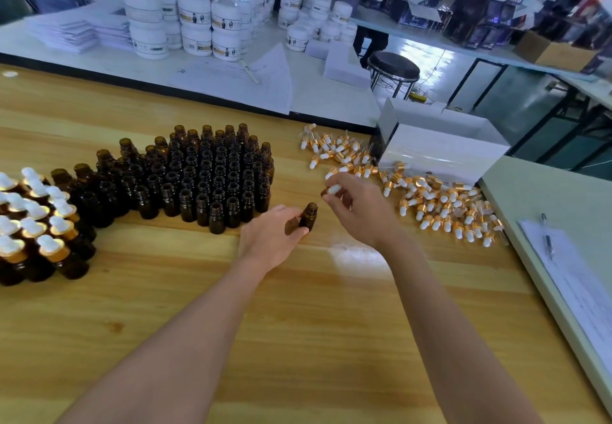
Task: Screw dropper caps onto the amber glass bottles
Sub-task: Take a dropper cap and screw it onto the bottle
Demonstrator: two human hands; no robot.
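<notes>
The left hand [271, 239] is curled round a small amber glass bottle [308, 217], with the thumb on the near side and the fingers wrapped behind. It holds the bottle upright with the open neck clear of the grip. Whether the bottle's base rests on the pale wooden tabletop [298, 324] cannot be told. The right hand [359, 208] hangs just beside and a little above the bottle's mouth. Its thumb and forefinger pinch a white-bulbed, gold-collared dropper cap [332, 189], and the remaining fingers are loosely bent under the palm. The cap is near the neck but apart from it, not yet seated. Left of the hands stands a dense block of uncapped amber bottles [215, 175], all upright and packed side by side. Beyond it, at the table's left edge, is a cluster of capped bottles [36, 228] with white bulbs on top. To the right of the hands a loose pile of dropper caps [433, 203] lies scattered on the wood, reaching up to a white cardboard box [440, 153].
</notes>
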